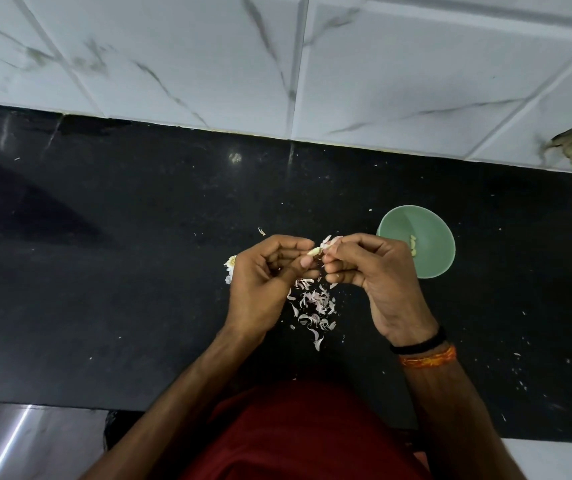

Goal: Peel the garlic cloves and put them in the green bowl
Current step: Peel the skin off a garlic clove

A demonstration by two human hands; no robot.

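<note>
a person is peeling a garlic clove [315,251] above a dark surface [139,271], the left hand [267,282] pinching the pale clove at its fingertips while the right hand [371,268] is pulling a papery skin [329,241] away with curled fingers. peeled cloves [413,247] are lying in the green bowl [430,268] just right of the hands, and loose skins [314,306] are littering the surface below. the peeling step looks under way; next, the bared clove likely needs dropping into the bowl.
</note>
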